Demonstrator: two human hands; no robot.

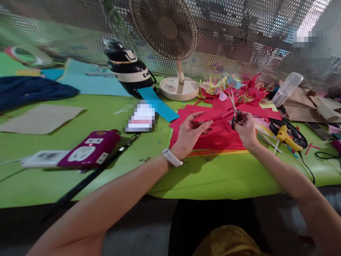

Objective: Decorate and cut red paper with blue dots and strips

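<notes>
My right hand (246, 129) is closed round the black handles of a pair of scissors (234, 108), whose blades point up and away from me. My left hand (190, 131), with a white band at the wrist, hovers open beside it, fingers stretched toward the scissors and holding nothing. Both hands are above a stack of red paper sheets (213, 133) lying on the green table cover (106, 167). Folded coloured paper shapes and red scraps (239, 87) are heaped just behind the stack.
A white standing fan (170, 39) and a black-and-white bottle (129, 67) stand at the back. A magenta power strip (89, 149) lies left, a yellow glue gun (289, 137) right. Blue paper (160, 105), brown paper (306, 103) and a perforated metal screen (239, 39) surround the work area.
</notes>
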